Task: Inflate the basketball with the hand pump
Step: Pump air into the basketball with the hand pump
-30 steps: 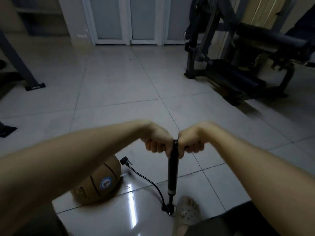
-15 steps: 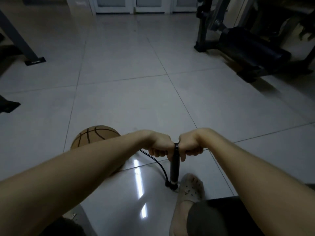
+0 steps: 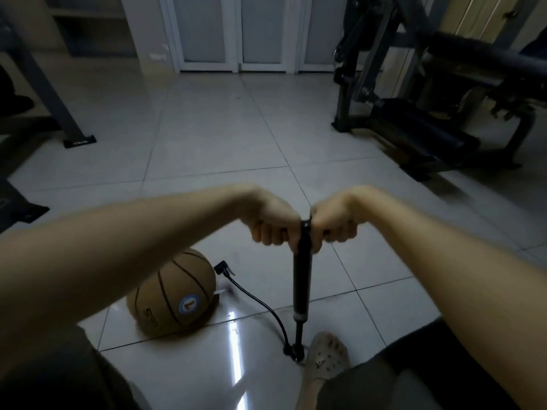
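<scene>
A black hand pump (image 3: 302,279) stands upright on the tiled floor, its handle raised high. My left hand (image 3: 273,224) grips the left half of the T-handle and my right hand (image 3: 334,221) grips the right half, fingers curled round it. A black hose (image 3: 260,303) runs from the pump's base up to a connector (image 3: 222,269) at the upper right side of the brown basketball (image 3: 174,294), which lies on the floor to the left of the pump, partly behind my left forearm. A foot in a pale clog (image 3: 324,358) rests by the pump's base.
Dark gym equipment (image 3: 420,125) fills the right side of the room. A metal frame leg (image 3: 69,125) stands at the far left. White doors (image 3: 239,34) close off the back wall. Glossy floor tiles (image 3: 219,149) stretch between them.
The pump handle was pushed down half a second ago and is now pulled up high again, as one second ago. The view has tilted back up with it.
</scene>
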